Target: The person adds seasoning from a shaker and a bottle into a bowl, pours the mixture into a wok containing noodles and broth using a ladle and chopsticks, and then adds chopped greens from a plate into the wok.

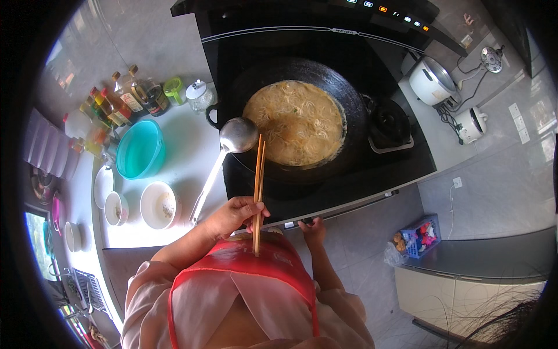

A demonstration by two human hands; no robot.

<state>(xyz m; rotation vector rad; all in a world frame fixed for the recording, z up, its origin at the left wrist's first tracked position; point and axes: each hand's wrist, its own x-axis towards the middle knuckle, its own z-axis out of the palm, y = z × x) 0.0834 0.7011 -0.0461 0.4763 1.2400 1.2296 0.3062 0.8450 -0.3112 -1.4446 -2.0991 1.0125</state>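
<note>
My left hand (249,212) grips a pair of wooden chopsticks (258,183), their tips pointing at the near left side of a large black wok (324,70). Noodles in a cloudy yellowish broth (296,124) fill the wok's middle, with small green bits on top. A metal ladle (239,134) lies with its bowl at the wok's left edge and its handle slanting over the counter. At the stove's front edge, the fingers of my right hand (314,230) close around a dark control knob (307,221), partly hidden by them.
Left, the white counter (192,161) bears a teal basin (140,149), a used white bowl (160,205) and several sauce bottles (126,96). A black range hood (279,26) overhangs the stove. Right stand a rice cooker (431,82), a small white pot (471,125) and a second burner (389,122).
</note>
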